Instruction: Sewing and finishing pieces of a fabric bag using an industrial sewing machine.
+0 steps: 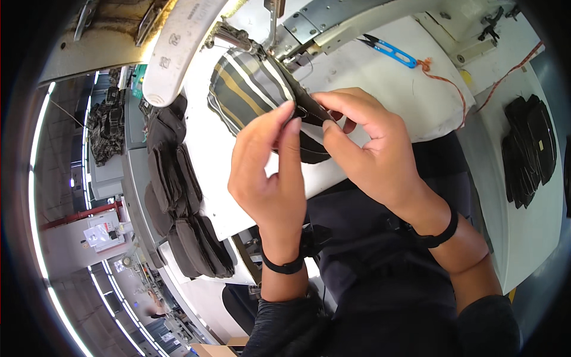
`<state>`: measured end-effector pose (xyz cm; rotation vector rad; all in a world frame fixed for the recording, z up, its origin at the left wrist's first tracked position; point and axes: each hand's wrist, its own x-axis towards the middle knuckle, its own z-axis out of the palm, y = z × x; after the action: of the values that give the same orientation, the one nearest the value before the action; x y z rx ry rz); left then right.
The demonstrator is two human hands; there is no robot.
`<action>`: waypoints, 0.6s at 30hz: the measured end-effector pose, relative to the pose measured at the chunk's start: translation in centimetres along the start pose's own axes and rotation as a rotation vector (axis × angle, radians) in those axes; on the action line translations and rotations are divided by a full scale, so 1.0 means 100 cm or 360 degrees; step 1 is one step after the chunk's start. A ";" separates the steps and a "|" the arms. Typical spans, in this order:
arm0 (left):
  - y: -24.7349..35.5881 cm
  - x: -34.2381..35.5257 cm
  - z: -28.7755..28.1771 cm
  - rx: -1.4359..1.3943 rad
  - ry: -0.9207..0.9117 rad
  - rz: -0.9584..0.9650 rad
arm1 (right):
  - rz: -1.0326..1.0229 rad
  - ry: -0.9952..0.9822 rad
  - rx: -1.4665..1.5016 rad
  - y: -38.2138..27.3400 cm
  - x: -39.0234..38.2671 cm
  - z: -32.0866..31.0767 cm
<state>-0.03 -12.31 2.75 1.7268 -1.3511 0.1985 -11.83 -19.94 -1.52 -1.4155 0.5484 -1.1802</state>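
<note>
A dark fabric piece with a striped grey, white and tan side (247,83) lies at the sewing machine (181,50), its upper end by the needle area. My left hand (267,163) pinches its near edge between thumb and forefinger. Just to the right, my right hand (375,152) pinches the dark edge (308,110) of the same piece, thumb and fingertips pressed together. A darker flap (312,150) of the piece hangs out below my fingers. The exact layers between my fingertips are too small to make out.
Blue thread snips (389,52) on an orange cord (449,83) lie on the white table (351,83), right of the machine. Stacked dark fabric pieces (172,172) line the left side. Another dark stack (528,149) rests on the white surface at far right.
</note>
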 end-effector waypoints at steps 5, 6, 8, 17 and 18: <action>-0.006 -0.001 -0.001 -0.0429 0.0018 -0.0291 | -0.0038 -0.0050 -0.0118 -0.005 -0.003 -0.002; -0.007 -0.001 -0.005 -0.0257 -0.0032 -0.0138 | -0.0037 -0.0080 -0.0148 -0.004 -0.004 -0.003; -0.007 0.000 -0.008 -0.0049 -0.0056 0.0072 | -0.0063 -0.0076 -0.0180 -0.005 -0.005 -0.002; -0.005 -0.003 -0.001 -0.0091 0.0066 0.0180 | -0.0022 -0.0030 -0.0060 -0.015 -0.004 0.006; -0.006 -0.007 -0.003 -0.0050 0.0036 0.0132 | -0.0013 -0.0037 -0.0028 -0.015 -0.005 0.008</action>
<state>0.34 -11.59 2.18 1.6389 -1.4032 0.2416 -11.77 -18.83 -0.21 -1.4459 0.5386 -1.1665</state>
